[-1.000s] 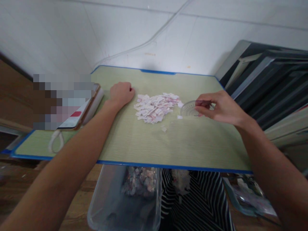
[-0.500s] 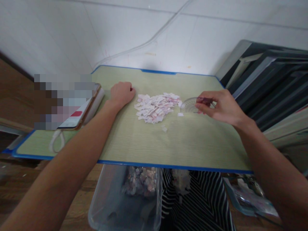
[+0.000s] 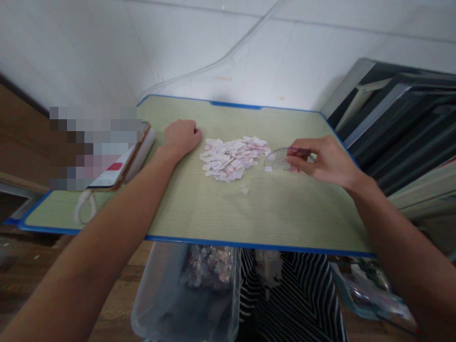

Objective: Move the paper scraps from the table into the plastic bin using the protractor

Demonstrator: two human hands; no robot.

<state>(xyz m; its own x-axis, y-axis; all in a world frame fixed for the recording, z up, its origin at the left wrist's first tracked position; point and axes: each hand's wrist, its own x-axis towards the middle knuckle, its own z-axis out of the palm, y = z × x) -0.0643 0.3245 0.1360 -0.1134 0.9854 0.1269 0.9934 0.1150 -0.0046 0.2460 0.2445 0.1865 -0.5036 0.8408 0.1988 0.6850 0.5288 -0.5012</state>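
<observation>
My right hand (image 3: 317, 159) pinches a clear half-round protractor (image 3: 276, 159) between thumb and fingers, low over the table. The protractor's left end lies over a small white paper slip (image 3: 268, 168), close to the right edge of a heap of small white and pinkish paper slips (image 3: 233, 158). My left hand (image 3: 182, 135) rests as a loose fist on the table, left of the heap, with no object showing in it. One loose paper slip (image 3: 244, 190) lies in front of the heap.
The pale green table (image 3: 213, 213) has a blue rim. A phone (image 3: 110, 173) leans on a white block at the left, with a white loop (image 3: 85, 209) below it. Beneath the front edge stands a clear plastic bin (image 3: 185, 313) holding scraps. Dark panels (image 3: 395, 123) stand at the right.
My right hand has moved slightly left with the protractor, which now covers the slip beside the heap. My left hand stays resting in its place.
</observation>
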